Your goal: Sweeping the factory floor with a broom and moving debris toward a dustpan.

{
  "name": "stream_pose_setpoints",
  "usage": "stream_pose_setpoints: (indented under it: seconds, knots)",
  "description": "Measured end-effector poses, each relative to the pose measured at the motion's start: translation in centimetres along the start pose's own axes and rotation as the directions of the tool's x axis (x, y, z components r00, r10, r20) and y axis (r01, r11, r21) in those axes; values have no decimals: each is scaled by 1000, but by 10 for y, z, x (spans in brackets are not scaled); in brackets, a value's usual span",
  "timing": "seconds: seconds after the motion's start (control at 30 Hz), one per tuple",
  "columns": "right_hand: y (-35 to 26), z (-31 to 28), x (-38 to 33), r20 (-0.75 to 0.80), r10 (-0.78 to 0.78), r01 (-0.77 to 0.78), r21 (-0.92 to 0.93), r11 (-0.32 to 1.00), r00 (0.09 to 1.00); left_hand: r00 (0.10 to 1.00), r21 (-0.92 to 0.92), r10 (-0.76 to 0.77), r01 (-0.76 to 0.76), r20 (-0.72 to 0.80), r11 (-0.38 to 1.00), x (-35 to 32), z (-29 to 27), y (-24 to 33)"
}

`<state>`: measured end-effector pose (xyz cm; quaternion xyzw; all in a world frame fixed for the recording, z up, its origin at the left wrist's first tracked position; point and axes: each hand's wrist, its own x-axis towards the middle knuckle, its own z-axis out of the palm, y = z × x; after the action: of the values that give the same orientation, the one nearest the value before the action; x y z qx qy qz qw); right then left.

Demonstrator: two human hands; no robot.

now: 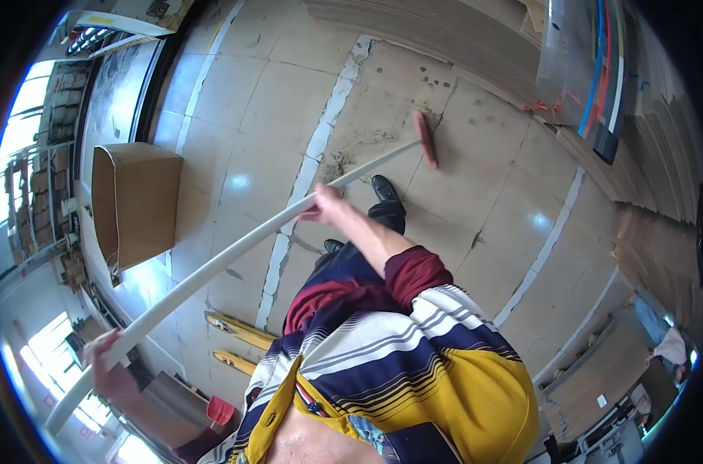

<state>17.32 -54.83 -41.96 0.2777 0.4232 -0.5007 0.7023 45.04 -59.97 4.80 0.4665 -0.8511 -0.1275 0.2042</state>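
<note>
A broom with a long white handle (220, 264) and a narrow red head (426, 141) runs slantwise across the view, its head on the tiled floor. My right hand (326, 205) is wrapped round the handle partway down, ahead of my body. Higher up the handle, at the lower left, my left hand (108, 370) grips it, somewhat blurred. Dark loose dirt (337, 166) lies on the tiles beside the lower handle, and several dark spots (432, 77) mark the floor beyond the head. My black shoe (384, 188) stands close to the handle.
An open cardboard box (142, 205) stands at the left. Yellow forks (239, 331) lie low beside my legs, with a red scoop-like object (221, 410) nearby. Stacked cardboard sheets (660, 139) line the far and right sides. Another person (666, 340) is at the far right.
</note>
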Motion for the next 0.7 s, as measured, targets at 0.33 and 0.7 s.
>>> stream_pose_setpoints:
  seconds: [0.33,0.7]
  knots:
    - [-78,-23,-73,161,-18,17,3,1000,987,977,-767,-209,101,-44,633,62,13,12]
    - [-220,-116,97,-270,-299,311,-1,950,915,791,-821,-487,524,370,226,30,217,23]
